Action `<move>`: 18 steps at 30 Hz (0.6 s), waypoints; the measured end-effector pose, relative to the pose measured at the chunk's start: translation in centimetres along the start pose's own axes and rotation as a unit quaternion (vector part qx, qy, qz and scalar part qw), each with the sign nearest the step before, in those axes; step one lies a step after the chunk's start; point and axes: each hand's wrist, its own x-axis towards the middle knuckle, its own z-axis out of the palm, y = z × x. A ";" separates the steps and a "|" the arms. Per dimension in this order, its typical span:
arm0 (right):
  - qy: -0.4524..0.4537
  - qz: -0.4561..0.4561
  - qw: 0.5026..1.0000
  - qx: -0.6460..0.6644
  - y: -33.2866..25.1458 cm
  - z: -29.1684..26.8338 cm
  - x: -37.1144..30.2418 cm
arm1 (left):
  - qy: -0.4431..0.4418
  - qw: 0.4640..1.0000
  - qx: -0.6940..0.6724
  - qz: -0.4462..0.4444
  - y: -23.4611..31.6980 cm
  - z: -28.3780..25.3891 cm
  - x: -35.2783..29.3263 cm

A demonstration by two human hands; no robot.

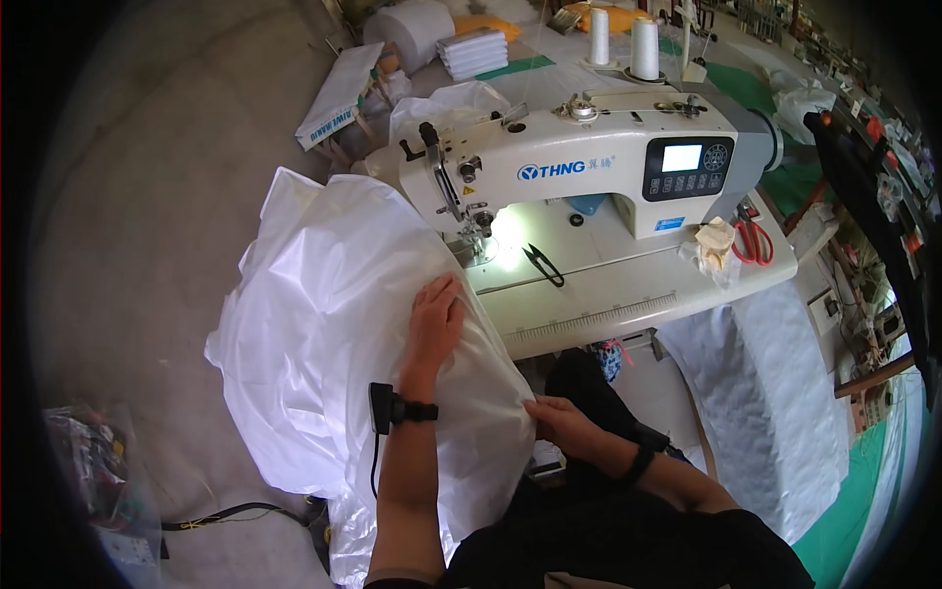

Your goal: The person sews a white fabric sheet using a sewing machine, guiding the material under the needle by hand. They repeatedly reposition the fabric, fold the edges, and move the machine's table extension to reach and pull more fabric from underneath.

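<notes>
sheeting (pixel 304 324), white, thin and glossy, spreads in loose folds to the left of a white sewing machine (pixel 579 162) and hangs down in front of the person. its right edge slants from just beside the lit presser foot (pixel 478 245) down to the right hand (pixel 564 424), which pinches that edge between thumb and fingers, so nearly all of the sheeting lies to the left of this narrow grip. the left hand (pixel 435 319) rests palm down on the upper right part of the sheeting, near the same edge and higher up than the right hand; its fingers lie extended and close together on the surface and do not clasp it. whether the edge is under the presser foot, i cannot tell. on the machine bed, black thread snips (pixel 545 265) lie to the right of the needle area, behind a printed ruler scale (pixel 599 314). red-handled scissors (pixel 754 240) lie farther right, beside a crumpled cream scrap (pixel 716 236). two white thread cones (pixel 644 51) stand behind the machine.
</notes>
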 end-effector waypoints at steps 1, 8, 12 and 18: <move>0.001 -0.001 1.000 -0.005 -0.2 0.2 -0.1 | 0.003 1.000 0.001 0.004 0.0 0.0 0.0; 0.057 -0.054 0.995 -0.058 -4.1 3.4 2.4 | -0.008 0.999 0.033 -0.008 0.4 -0.3 0.0; 0.034 -0.091 0.989 -0.109 -4.5 4.6 4.6 | -0.090 0.994 -0.058 -0.029 1.4 -2.3 -1.8; 0.072 -0.048 0.994 -0.070 -1.8 3.1 1.4 | 0.129 0.985 -0.013 -0.113 -1.8 -13.4 -12.1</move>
